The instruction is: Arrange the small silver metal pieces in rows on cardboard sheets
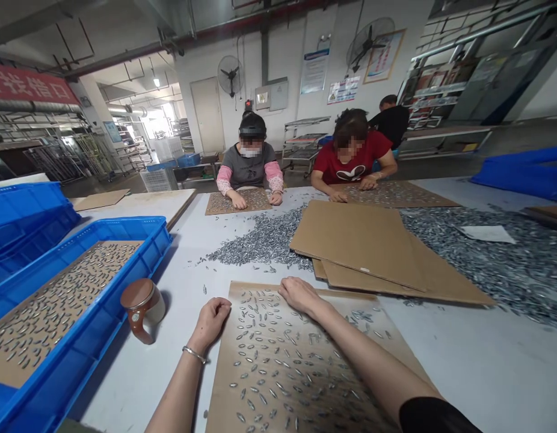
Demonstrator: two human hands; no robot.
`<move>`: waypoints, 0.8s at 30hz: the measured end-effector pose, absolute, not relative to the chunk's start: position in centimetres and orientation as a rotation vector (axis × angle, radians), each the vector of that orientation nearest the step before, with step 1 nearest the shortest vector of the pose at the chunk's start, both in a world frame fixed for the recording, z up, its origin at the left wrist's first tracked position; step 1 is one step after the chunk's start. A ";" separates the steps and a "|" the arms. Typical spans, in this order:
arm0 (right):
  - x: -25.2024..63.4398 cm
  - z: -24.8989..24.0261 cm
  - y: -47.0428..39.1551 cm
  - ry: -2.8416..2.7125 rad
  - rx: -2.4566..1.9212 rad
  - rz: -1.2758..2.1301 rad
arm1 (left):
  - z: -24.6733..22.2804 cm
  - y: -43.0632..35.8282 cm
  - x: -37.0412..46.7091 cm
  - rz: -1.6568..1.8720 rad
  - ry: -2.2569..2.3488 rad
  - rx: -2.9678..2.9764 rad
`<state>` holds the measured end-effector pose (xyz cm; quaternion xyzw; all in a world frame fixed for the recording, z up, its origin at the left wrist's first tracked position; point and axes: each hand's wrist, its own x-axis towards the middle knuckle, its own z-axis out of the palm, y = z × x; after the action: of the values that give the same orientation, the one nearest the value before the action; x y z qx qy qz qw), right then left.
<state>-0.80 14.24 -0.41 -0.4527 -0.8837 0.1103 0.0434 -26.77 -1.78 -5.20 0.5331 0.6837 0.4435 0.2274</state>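
Note:
A brown cardboard sheet (272,337) lies before me, with many small, pointed, silvery metal pieces (260,355) spread over it. At its upper left edge rests my left hand (214,323), fingers curled in; whatever is inside them is hidden. My right hand (300,294) reaches across to the sheet's far edge. Its fingers are bent together and point down among the pieces, and I cannot make out what they pinch. A small cluster of pieces (362,316) lies on the sheet, right of my right forearm.
Beyond the sheet spreads a heap of loose metal pieces (260,237), with stacked cardboard sheets (350,240) at its right. A lidded mug (143,307) stands left, beside a blue crate (163,237) holding a filled sheet. Two people (251,165) work across the table.

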 end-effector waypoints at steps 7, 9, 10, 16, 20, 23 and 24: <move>-1.6 -0.8 15.4 -2.631 -1.424 0.476 | -4.7 -1.9 -26.7 1.198 1.870 1.467; -1.4 -0.8 15.8 -2.610 -1.419 0.512 | -4.8 -1.9 -26.7 1.200 1.868 1.464; -1.2 -0.6 16.0 -2.601 -1.408 0.525 | -4.8 -1.9 -26.7 1.202 1.868 1.461; 2.5 0.7 16.2 -2.567 -1.377 0.469 | -4.8 -1.8 -26.7 1.210 1.866 1.454; 4.7 0.4 15.0 -2.699 -1.264 0.487 | -4.8 -1.8 -26.7 1.222 1.862 1.442; 4.9 -0.2 14.3 -2.765 -1.186 0.492 | -5.0 -1.7 -26.8 1.238 1.866 1.435; 4.7 -0.3 14.2 -2.771 -1.187 0.475 | -5.1 -1.7 -26.8 1.244 1.868 1.433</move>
<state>4.74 14.18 -0.34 -0.3886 -0.9071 0.1554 0.0447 -26.76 -1.71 -5.06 0.5230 0.6814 0.4538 0.2372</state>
